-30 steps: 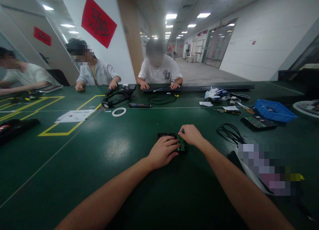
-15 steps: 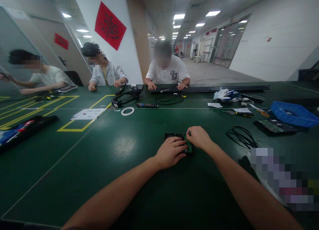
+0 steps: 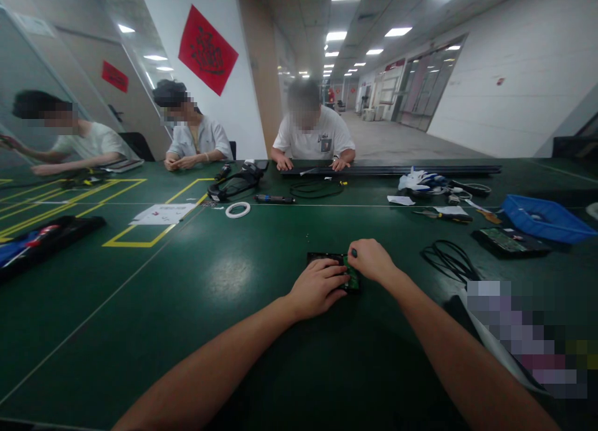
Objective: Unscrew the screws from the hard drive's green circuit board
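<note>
A hard drive point(image 3: 354, 281) with a green circuit board facing up lies flat on the green table in front of me. My left hand point(image 3: 320, 286) rests across its left part, fingers stretched out and lying flat on it. Much of the drive is hidden beneath that hand. At the drive's far right corner, my right hand point(image 3: 372, 258) is closed around what looks like a small screwdriver point(image 3: 354, 253). Only its dark rounded end shows above the fingers; the tip is hidden. Tiny light specks point(image 3: 307, 237) lie just beyond the drive.
To the right are a coiled black cable point(image 3: 448, 260), another circuit-board device point(image 3: 510, 241), a blue tray point(image 3: 537, 225) and a yellow-black tool point(image 3: 451, 215). Ahead lie a white tape roll point(image 3: 238, 210) and a dark pen-like tool point(image 3: 275, 199). Several people sit across the table.
The seated person in the light shirt has drawn a hand back from the table, bringing both hands together. My hands stay at the hard drive; the view has shifted slightly.
</note>
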### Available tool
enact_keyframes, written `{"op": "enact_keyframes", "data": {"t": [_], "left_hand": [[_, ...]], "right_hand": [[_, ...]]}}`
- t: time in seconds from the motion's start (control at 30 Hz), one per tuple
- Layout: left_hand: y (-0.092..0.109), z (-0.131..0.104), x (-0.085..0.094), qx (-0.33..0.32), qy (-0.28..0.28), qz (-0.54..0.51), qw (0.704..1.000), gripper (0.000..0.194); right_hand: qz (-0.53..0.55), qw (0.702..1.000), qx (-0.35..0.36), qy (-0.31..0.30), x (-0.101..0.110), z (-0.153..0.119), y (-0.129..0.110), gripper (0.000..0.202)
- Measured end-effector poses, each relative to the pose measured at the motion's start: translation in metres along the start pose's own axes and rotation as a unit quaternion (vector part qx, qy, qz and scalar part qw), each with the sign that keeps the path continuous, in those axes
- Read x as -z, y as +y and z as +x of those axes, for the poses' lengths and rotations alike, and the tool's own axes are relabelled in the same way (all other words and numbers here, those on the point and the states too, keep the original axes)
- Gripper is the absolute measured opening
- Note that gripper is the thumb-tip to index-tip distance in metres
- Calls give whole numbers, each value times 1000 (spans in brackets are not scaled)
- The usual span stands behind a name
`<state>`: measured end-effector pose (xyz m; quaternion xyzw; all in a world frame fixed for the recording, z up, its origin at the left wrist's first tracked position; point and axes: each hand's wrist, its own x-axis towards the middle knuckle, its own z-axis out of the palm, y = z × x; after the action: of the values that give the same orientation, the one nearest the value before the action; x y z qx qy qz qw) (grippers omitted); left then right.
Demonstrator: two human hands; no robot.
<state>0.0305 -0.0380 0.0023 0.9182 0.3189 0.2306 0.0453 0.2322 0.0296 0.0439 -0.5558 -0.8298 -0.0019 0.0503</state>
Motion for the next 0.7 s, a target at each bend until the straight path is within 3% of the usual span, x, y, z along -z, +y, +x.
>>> {"op": "enact_keyframes", "data": {"t": [0.53,0.7], "left_hand": [[0,-1,-2,-4,10,0,1000,38],[-2,-2,-5,-3,14,1,1000,38]], "right_hand": [[60,998,-12,-11,4,-1,6,14],[108,990,-63,68,12,1,14,19]]}}
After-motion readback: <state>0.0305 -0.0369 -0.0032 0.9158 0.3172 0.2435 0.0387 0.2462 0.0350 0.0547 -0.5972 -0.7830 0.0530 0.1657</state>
